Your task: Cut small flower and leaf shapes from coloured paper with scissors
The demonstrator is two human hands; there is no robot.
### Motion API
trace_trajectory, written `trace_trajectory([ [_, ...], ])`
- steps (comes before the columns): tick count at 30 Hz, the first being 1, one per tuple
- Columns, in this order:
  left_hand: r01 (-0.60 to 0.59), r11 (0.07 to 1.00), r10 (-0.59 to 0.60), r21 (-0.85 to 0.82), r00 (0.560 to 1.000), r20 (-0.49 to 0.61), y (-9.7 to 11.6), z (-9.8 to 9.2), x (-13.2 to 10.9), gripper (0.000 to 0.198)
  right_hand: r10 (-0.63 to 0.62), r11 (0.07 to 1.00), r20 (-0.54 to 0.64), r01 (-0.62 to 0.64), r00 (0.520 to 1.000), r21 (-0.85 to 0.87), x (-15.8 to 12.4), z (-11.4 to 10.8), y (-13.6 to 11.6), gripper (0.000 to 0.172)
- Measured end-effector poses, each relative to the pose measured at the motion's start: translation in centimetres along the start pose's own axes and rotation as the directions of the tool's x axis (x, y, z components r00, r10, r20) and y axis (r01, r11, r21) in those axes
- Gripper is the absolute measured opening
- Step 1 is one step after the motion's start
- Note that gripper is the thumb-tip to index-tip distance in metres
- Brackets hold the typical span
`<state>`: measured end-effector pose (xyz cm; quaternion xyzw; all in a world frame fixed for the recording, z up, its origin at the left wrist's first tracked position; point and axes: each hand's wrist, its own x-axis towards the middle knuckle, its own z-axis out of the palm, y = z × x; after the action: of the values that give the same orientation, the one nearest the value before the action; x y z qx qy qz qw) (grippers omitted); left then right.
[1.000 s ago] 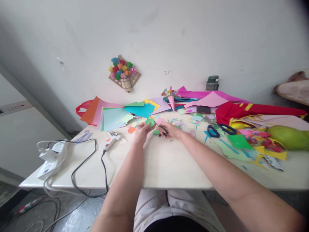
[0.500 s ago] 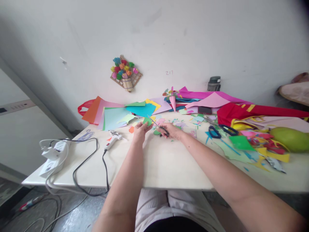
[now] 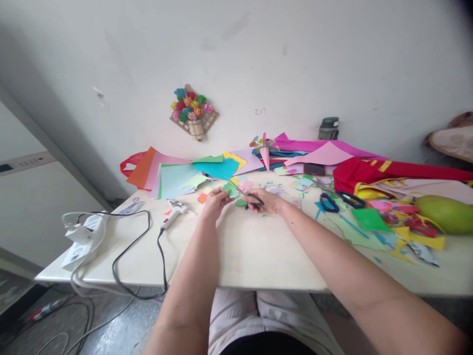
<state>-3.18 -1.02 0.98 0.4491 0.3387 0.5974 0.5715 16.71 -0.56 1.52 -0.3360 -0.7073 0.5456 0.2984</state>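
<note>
My left hand (image 3: 218,199) pinches a small piece of green paper (image 3: 229,189) above the middle of the table. In my right hand (image 3: 263,199) is a pair of scissors (image 3: 254,199) with dark handles, its blades pointing up and left at the paper's right edge. Whether the blades are cutting into the paper is too small to tell. Below the scissors another green paper piece (image 3: 241,202) lies on the table, and an orange scrap (image 3: 202,197) is beside my left hand. Small coloured paper cutouts (image 3: 273,189) are scattered just beyond my right hand.
A glue gun (image 3: 173,214) lies left, its black cord looping to a power strip (image 3: 83,244). Coloured sheets (image 3: 177,181) line the wall. At right are larger scissors (image 3: 342,200), scraps, a red cloth (image 3: 354,172) and a green rounded object (image 3: 445,214). A paper bouquet (image 3: 265,153) stands behind.
The green paper has turned slightly in my left hand and sits a little further right. My right hand has shifted slightly right with the scissors. The rest looks the same.
</note>
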Motion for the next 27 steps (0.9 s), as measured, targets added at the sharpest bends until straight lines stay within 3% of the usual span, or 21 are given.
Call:
trace_trajectory([
  [13,0.109,0.994,-0.109,0.005,0.988,0.108,0.5,0.3,-0.6,0.019,0.017,0.997,0.036,-0.014,0.999,-0.082,-0.6,-0.5,-1.0,0.025],
  [27,0.137,0.99,-0.141,0.045,0.983,0.116,0.5,0.2,-0.5,0.02,0.02,0.996,0.034,-0.017,0.999,-0.086,-0.4,-0.5,-0.9,0.029],
])
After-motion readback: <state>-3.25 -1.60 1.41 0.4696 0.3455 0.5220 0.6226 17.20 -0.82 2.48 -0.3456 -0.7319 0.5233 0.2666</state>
